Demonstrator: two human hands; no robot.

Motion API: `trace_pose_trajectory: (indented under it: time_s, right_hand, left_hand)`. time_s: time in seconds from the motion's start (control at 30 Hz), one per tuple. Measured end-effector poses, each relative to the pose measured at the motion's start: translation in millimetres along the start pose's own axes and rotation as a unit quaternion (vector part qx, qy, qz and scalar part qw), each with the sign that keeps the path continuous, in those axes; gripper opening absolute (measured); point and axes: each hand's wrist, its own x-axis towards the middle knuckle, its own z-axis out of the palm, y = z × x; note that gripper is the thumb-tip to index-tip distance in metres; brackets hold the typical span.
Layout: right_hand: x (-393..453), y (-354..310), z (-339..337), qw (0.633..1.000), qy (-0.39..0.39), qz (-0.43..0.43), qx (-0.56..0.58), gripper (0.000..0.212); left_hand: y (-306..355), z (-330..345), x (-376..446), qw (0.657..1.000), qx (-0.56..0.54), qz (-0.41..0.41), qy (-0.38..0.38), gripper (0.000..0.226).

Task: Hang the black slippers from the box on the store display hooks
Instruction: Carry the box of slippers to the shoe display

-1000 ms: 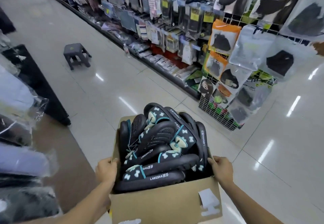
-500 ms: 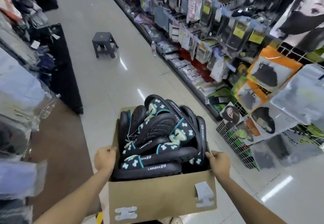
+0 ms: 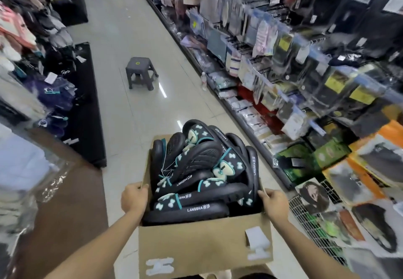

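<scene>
The fingers of the left hand (image 3: 133, 198) are curling over the left rim of the cardboard box (image 3: 196, 248), thumb lying along the outside wall, gripping the edge. The fingers of the right hand (image 3: 275, 202) are hooking over the right rim in the same way, so the box is hanging between the two hands, open top facing up.

Between the two sets of fingers, the black slippers (image 3: 200, 174) are filling the box and piling above its rim. They are lying stacked and tilted, soles and straps mixed, with teal trim, pale bow shapes and white "LANGSHA" lettering showing on their sides. The nearest slipper is lying flat along the near wall, just inside the fingers on both sides.

On the box's near wall, below the fingers, white tape patches (image 3: 257, 243) are sticking near the right corner and the lower left.

Ahead of the fingers, a pale tiled floor (image 3: 122, 45) is running up the aisle, with a small grey stool (image 3: 141, 73) standing well away on it. To the right of the right hand, display racks (image 3: 305, 65) are carrying hanging packets, and a wire grid panel (image 3: 305, 211) with packaged items is standing near that hand. To the left of the left hand, bagged clothing (image 3: 24, 165) is lying on a low stand.
</scene>
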Motion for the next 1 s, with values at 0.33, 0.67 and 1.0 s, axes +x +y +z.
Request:
trace_pose_trajectory:
  time_s: [0.33,0.67,1.0]
  right_hand:
    - [152,-105,44,0.998,-0.054,-0.023,-0.031,0.033]
    - [333,-254,84,0.985,-0.129,-0.105,-0.046,0.042]
    - [439,-380,142,0.981,-0.151,-0.111,-0.044,0.048]
  left_hand:
    - [88,18,118,0.997,0.006,-0.064,0.032,0.025]
    - [196,22,236,0.985,0.005,-0.136,0.102,0.017]
    - [263,15,385,0.981,0.002,-0.158,0.112,0.018]
